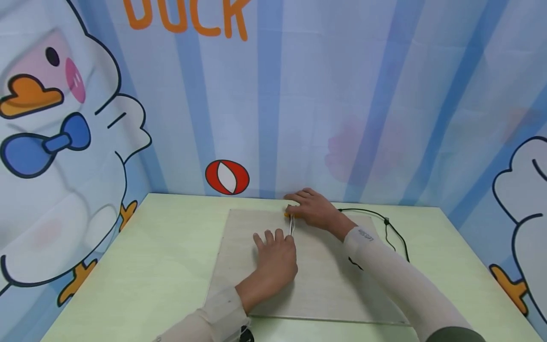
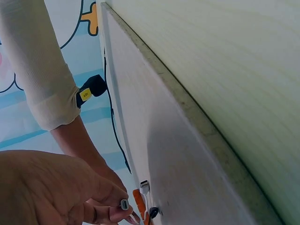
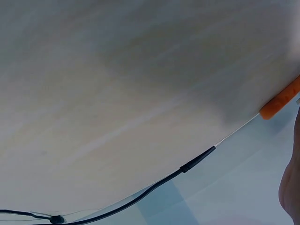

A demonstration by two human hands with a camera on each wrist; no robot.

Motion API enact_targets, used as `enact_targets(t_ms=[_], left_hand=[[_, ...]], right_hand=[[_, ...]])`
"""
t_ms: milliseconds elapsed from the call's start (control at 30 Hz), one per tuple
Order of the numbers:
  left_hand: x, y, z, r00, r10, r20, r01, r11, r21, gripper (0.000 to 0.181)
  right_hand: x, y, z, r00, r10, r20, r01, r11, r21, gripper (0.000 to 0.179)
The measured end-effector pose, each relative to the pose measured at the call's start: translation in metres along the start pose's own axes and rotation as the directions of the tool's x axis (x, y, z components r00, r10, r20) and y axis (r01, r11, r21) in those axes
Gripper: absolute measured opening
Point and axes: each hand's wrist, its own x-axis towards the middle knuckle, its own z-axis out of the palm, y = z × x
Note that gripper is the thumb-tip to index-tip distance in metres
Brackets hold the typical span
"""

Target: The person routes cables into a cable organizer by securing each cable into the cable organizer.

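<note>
Left sleeve [image 1: 218,313] lies nearest, leading to the left hand [image 1: 275,261], whose thumb and finger pinch a plug [image 2: 124,205], seemingly of the white cable [image 1: 292,224]. The cable sits between the hands, over the far part of the board [image 1: 329,294]. The right hand [image 1: 315,209] is apart from the left, beside an orange block [image 1: 287,214]; whether it grips that, I cannot tell. A loose pinch could let the plug slip, and a forearm brushing the black lead [image 1: 386,220] might drag it. Orange lettering [image 1: 182,21] on the backdrop [image 1: 325,71] reads DUCK; print on the right sleeve [image 1: 397,273] and a yellow label [image 2: 85,94] are too small to read
</note>
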Motion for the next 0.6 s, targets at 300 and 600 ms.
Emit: enact_targets(t_ms=[300,600], left_hand=[[0.012,0.008,0.008,1.0,0.009,0.008,-0.009,0.999,0.031,0.039],[0.019,0.016,0.012,0.999,0.022,0.028,-0.023,0.999,0.031,0.035]], right_hand=[[-0.004,0.007,-0.002,0.996,0.066,0.059,-0.066,0.998,-0.005,0.02],[-0.007,0.011,0.0,0.995,0.095,0.038,-0.096,0.995,0.011,0.017]])
